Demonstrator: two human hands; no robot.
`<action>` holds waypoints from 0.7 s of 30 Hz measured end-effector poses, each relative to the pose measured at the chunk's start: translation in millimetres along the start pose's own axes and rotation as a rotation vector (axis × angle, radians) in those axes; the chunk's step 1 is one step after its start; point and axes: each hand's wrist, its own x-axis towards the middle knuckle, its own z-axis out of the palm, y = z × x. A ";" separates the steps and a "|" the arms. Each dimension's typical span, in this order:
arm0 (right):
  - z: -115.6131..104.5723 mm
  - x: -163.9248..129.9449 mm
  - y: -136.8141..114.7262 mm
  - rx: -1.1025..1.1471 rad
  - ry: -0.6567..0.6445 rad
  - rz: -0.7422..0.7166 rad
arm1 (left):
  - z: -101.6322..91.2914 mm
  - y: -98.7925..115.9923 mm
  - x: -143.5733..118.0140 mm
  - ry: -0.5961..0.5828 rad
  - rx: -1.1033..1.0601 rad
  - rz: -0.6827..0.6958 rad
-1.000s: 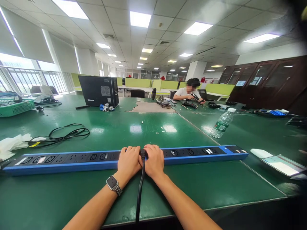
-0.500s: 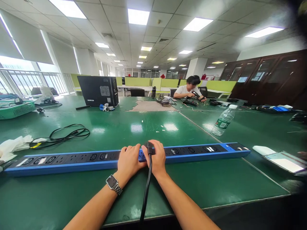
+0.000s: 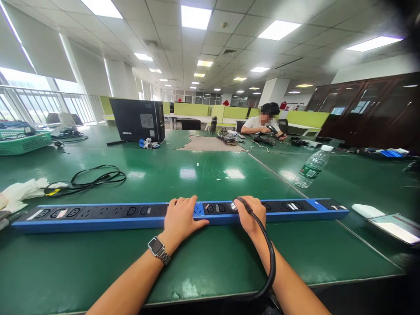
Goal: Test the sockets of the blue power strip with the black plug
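Head view: long blue-edged black power strip [image 3: 98, 214] laid crosswise on green table [image 3: 203, 175], near front edge. Left hand [image 3: 180, 218], wristwatch worn, pressed flat on strip, fingers loosely spread. Right hand [image 3: 252, 214] closed around black plug [image 3: 241, 202], plug held at strip's sockets right of centre; black cable [image 3: 269, 258] looped back over forearm. Coiled black cord [image 3: 95, 179] at left, clear plastic bottle [image 3: 311, 168] at right, seated person [image 3: 262, 124] at far end.

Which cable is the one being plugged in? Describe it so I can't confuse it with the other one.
On the green table, find the long blue power strip along the near edge. The black cable arches from the right hand there; the other, the coiled cable, lies loose far left.
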 end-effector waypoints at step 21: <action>4.7 -7.6 -7.7 -0.150 0.008 0.170 | -0.9 0.1 -1.1 -0.006 -0.022 0.013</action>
